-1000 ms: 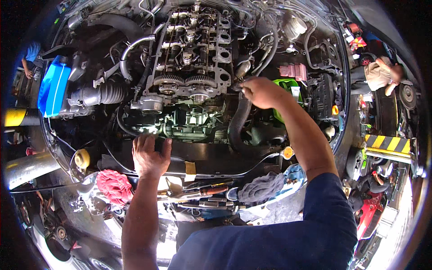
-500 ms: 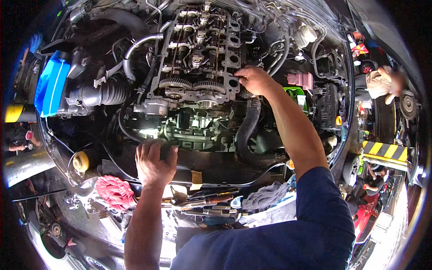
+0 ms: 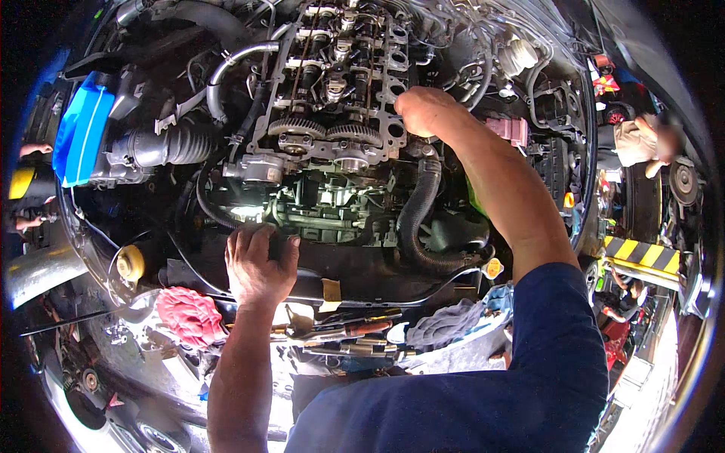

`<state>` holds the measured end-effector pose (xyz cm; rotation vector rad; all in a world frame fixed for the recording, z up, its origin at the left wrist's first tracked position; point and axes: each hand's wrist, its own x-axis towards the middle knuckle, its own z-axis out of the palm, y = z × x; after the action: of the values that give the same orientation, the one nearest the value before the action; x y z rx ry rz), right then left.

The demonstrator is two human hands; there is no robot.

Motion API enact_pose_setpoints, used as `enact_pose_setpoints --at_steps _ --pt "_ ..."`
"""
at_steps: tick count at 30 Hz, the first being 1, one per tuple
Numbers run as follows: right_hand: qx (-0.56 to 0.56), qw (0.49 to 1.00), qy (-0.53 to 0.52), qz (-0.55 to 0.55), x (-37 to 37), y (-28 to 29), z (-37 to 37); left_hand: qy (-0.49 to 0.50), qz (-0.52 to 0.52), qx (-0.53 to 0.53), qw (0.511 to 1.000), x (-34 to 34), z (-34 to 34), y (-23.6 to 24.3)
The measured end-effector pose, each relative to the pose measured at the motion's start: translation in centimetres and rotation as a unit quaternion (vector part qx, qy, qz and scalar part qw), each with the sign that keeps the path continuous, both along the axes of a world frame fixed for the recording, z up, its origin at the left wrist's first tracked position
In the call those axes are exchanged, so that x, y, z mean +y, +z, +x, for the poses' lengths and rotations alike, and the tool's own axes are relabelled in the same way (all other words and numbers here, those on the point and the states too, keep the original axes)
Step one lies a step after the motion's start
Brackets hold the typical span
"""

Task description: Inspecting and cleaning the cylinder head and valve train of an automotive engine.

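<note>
My left hand [image 3: 260, 268] rests, fingers apart, on the black front crossmember [image 3: 321, 272] of the engine bay. My right hand [image 3: 423, 112] is at the right side of the exposed cylinder head [image 3: 332, 90], by its port openings, with fingers curled; whatever they may hold is hidden. Two toothed cam gears [image 3: 353, 133] sit at the head's front. A thick black hose [image 3: 423, 196] runs down below my right hand, and a ribbed air duct [image 3: 170, 147] lies left of the engine.
Blue container [image 3: 83, 132] at the left fender, pink reservoir [image 3: 510, 132] at the right. Red cloth [image 3: 189, 317], grey cloth [image 3: 445, 325] and several tools [image 3: 355, 332] lie along the front. A co-worker [image 3: 634, 143] is on the right, near a yellow-and-black striped bar [image 3: 642, 257]; others appear at the edges.
My right hand has moved upward from beside the black hose to higher along the cylinder head's right side. My left hand stays on the front crossmember. The view has shifted slightly.
</note>
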<state>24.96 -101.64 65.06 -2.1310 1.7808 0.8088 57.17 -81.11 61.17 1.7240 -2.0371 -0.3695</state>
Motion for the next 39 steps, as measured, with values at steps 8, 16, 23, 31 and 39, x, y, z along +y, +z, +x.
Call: enact_pose_setpoints --at_steps 8,16,23,31,39 --pt "0.005 0.99 0.141 0.03 -3.0 -7.2 -2.5 -0.003 -0.027 0.004 1.0 0.1 0.2 0.2" --pt "-0.116 0.966 -0.192 0.133 -1.4 -3.9 -0.7 0.0 -0.021 0.034 0.999 0.3 0.4 0.7" --pt "-0.294 0.854 -0.407 0.135 -0.9 -2.3 -0.2 -0.007 -0.042 0.041 0.998 0.2 0.6 0.5" --pt "-0.191 0.941 -0.255 0.118 -1.3 -3.4 -3.1 -0.01 -0.004 0.037 0.999 0.2 0.6 0.2" --pt "-0.17 0.981 -0.068 -0.058 -0.6 -6.4 -4.3 -0.043 -0.058 -0.02 0.997 0.5 0.7 -0.6"
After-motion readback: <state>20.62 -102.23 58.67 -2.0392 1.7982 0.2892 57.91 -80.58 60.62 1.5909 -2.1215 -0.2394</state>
